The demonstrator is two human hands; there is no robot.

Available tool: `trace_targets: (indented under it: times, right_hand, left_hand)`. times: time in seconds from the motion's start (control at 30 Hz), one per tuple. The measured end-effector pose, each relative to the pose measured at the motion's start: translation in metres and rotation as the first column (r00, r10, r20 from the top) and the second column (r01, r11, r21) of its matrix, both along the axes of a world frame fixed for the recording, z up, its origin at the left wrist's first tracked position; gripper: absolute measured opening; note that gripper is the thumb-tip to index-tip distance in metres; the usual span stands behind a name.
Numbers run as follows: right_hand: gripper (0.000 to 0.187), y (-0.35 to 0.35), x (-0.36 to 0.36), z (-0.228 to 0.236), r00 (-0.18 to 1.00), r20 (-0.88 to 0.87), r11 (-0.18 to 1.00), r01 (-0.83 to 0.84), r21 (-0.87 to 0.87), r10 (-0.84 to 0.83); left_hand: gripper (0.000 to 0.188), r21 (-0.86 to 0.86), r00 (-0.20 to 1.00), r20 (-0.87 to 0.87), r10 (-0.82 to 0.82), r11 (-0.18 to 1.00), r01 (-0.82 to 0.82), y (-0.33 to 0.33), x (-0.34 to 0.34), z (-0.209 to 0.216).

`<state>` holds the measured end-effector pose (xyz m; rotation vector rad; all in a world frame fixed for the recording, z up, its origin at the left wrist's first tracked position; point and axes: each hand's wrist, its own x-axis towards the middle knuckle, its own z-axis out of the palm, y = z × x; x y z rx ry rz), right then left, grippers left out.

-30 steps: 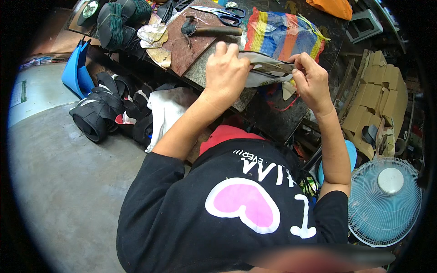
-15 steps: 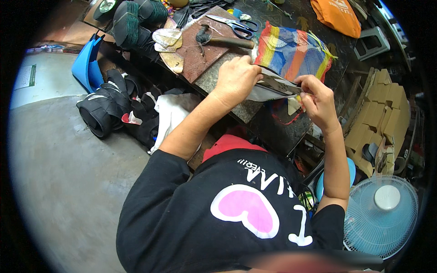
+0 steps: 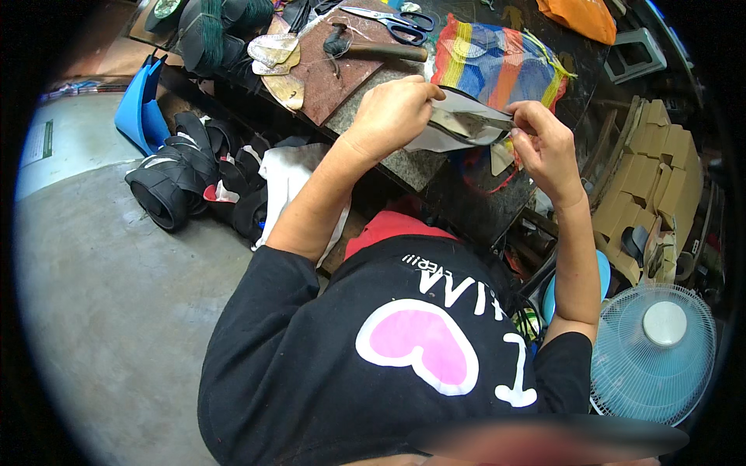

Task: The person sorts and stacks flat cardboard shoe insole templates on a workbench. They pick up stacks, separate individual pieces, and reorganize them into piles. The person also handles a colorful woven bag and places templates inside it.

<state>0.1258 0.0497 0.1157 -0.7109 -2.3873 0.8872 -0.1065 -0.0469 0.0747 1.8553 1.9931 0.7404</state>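
Note:
Stretched between my hands over the workbench edge is a floppy white piece with dark edging (image 3: 468, 124); it gapes like a pouch, and its exact kind is unclear. My left hand (image 3: 392, 116) is closed on its left end, thumb and fingers pinching the rim. The right end is pinched by my right hand (image 3: 546, 151), fingers bent. Just beyond lies a striped mesh bag (image 3: 509, 66) in red, yellow, blue and orange, with pale pieces inside. Left of it, a hammer (image 3: 385, 52) with a wooden handle rests on a brown board (image 3: 326, 89), and scissors (image 3: 398, 22) lie behind.
Sole-shaped pieces (image 3: 273, 53) sit at the board's left. Dark bundles tied with green cord (image 3: 210, 35) stand farther left. Black rolled strips (image 3: 167, 182) and a blue folder-like object (image 3: 140, 109) are on the left. Cardboard (image 3: 649, 175) and a fan (image 3: 653, 365) stand right.
The white piece has tilted and opened wider, showing more of its inside. Both hands still pinch its ends. The whole view has shifted slightly, with the bench things higher and farther left.

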Motion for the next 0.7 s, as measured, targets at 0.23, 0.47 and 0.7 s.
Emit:
trace_targets:
  times: [0.23,0.47,0.7]
  right_hand:
    - [0.012,-0.01,0.01,0.017,0.997,0.015,0.978,0.065,0.2,-0.07]
    - [0.018,0.008,0.043,0.039,0.831,-0.492,0.962,0.178,-0.209,-0.261]
    - [0.022,0.033,0.048,-0.014,0.905,-0.138,0.763,0.248,-0.597,-0.402]
  left_hand:
    - [0.026,0.096,0.973,-0.207,0.101,0.992,-0.083,0.001,0.014,0.003]
    - [0.035,0.004,0.998,0.018,0.057,0.998,-0.057,0.003,0.01,0.008]
    - [0.058,0.049,0.986,0.041,-0.163,0.986,0.161,-0.008,-0.007,0.013]
